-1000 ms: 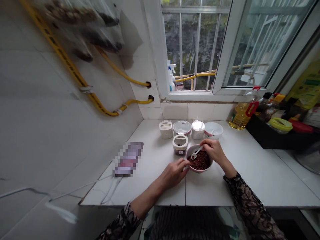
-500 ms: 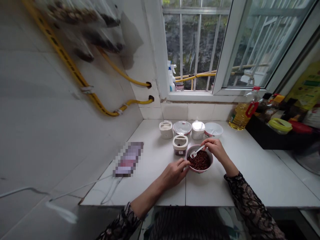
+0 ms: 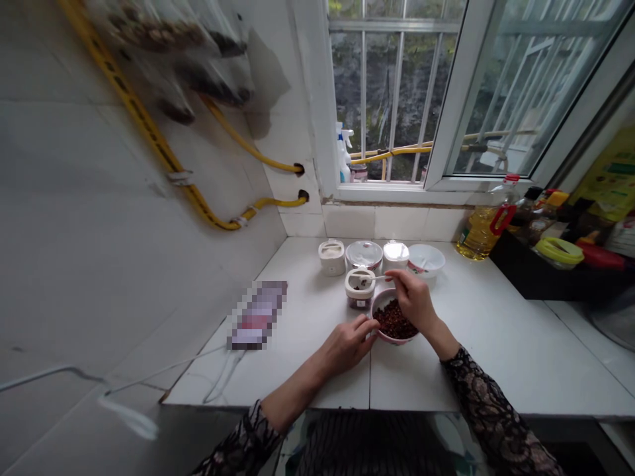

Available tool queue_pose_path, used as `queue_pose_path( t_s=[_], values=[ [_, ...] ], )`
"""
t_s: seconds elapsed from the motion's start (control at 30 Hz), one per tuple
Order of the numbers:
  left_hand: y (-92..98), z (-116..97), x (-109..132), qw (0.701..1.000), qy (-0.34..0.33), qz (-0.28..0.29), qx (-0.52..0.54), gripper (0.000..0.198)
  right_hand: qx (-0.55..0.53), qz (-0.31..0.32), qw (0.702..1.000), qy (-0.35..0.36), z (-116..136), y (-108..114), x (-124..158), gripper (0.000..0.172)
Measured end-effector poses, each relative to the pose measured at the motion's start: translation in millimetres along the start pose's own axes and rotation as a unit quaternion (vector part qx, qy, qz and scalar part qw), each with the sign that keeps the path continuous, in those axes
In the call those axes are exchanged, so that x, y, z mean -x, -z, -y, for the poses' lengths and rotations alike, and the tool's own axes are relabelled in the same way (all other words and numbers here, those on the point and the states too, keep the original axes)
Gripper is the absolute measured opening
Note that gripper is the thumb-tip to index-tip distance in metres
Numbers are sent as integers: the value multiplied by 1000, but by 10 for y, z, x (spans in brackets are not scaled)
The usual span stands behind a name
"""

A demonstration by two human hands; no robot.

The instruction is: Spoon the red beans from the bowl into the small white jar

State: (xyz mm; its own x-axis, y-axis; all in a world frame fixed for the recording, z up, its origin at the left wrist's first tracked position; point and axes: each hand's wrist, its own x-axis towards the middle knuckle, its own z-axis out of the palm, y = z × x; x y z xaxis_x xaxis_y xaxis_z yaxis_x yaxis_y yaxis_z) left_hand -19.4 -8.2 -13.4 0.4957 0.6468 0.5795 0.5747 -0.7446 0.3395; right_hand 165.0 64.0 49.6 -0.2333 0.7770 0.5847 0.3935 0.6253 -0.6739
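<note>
A pinkish-white bowl (image 3: pixel 397 342) of dark red dried bits (image 3: pixel 391 320) stands on the white tiled counter. My left hand (image 3: pixel 351 340) grips its left rim, thumb outside and fingers at the edge. Between the fingers of my right hand (image 3: pixel 413 301) is the handle of a small white spoon (image 3: pixel 378 278). The spoon's head is over the opening of a small square jar (image 3: pixel 360 299) with a cream rim, just behind the bowl. Dark contents show through the jar's clear lower wall. My right hand hovers above the bowl's right side and hides part of it.
Behind stand a cream-lidded jar (image 3: pixel 331 259), a covered bowl (image 3: pixel 364 254), another white-lidded jar (image 3: pixel 395 256) and a white bowl (image 3: pixel 426 260). An oil bottle (image 3: pixel 477 231) and a black condiment box (image 3: pixel 520 271) are at right. A blurred-out flat object (image 3: pixel 258 316) lies left with a cable.
My right hand has carried the spoon left and away from me, from over the bowl to the square jar's opening. My left hand stays on the bowl's rim.
</note>
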Motion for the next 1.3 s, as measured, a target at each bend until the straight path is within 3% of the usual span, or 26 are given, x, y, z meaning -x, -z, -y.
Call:
queue_pose_path(
  t_s=[0.07,0.13,0.3,0.5,0.63,0.83,1.03,1.3],
  values=[
    [2,-2,-1,1000,-1,-2,0,15,39,22,998,50,-1,-5,18,24],
    [2,-1,-2,1000,-5,-3,-1,15,42,6,997,68,-15,34,24,23],
    [-6,11,3,1000,-9,-3,0,15,29,-38,999,24,-117,230,22,21],
    [-10,14,13,1000,-1,5,6,17,173,83,981,38,-179,233,68,22],
    [-7,7,9,1000,-3,3,11,16,171,139,975,10,-145,166,84,25],
    [-6,9,6,1000,-3,-2,19,18,80,87,989,-88,-233,217,42,25],
    [-2,16,9,1000,-4,4,18,19,-10,57,989,-136,-247,245,24,24],
    [-12,18,13,1000,-1,-1,23,18,53,76,988,-123,-213,253,22,25]
  ],
)
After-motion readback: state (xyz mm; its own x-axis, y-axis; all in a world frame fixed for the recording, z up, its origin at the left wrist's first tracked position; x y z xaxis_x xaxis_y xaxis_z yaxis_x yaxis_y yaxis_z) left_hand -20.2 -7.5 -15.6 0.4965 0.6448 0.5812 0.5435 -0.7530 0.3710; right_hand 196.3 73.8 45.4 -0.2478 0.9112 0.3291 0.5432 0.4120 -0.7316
